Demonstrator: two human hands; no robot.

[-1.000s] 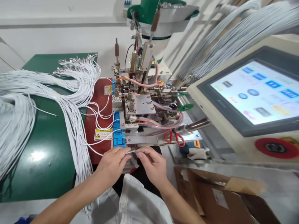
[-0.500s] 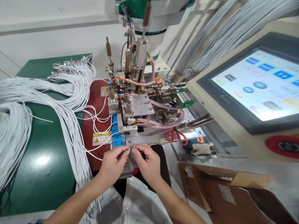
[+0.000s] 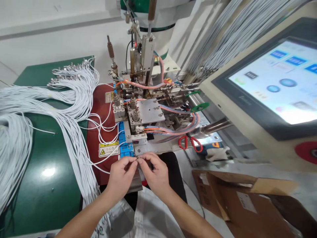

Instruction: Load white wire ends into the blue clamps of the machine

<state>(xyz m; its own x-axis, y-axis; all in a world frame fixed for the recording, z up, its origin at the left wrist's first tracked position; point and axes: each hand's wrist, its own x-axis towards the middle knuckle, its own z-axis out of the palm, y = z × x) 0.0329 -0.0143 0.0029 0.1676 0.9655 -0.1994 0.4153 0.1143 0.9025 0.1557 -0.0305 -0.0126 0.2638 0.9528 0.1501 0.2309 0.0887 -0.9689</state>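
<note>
My left hand [image 3: 121, 175] is closed in a pinch in front of the machine's near end. A white cable [image 3: 102, 169] runs from the left into it. Fingertip to fingertip with it, my right hand [image 3: 156, 173] pinches at the cable's end, where a tiny part shows between the fingers, too small to make out. Just beyond the fingertips lies a row of blue clamp blocks [image 3: 126, 149], with several white cables leading into it. Behind them stands the machine's metal plate [image 3: 150, 111] with fittings and air hoses.
A large bundle of white cables [image 3: 66, 132] spreads over the green table [image 3: 37, 191] at left. Red-handled scissors [image 3: 190, 143] lie on the machine's right edge, near a green-flanged spool [image 3: 200, 106]. The touchscreen panel [image 3: 279, 82] juts in at right above a cardboard box [image 3: 230, 201].
Both hands stay together while the fingertips close in tighter, and the small piece between them shows less. The camera view has shifted slightly.
</note>
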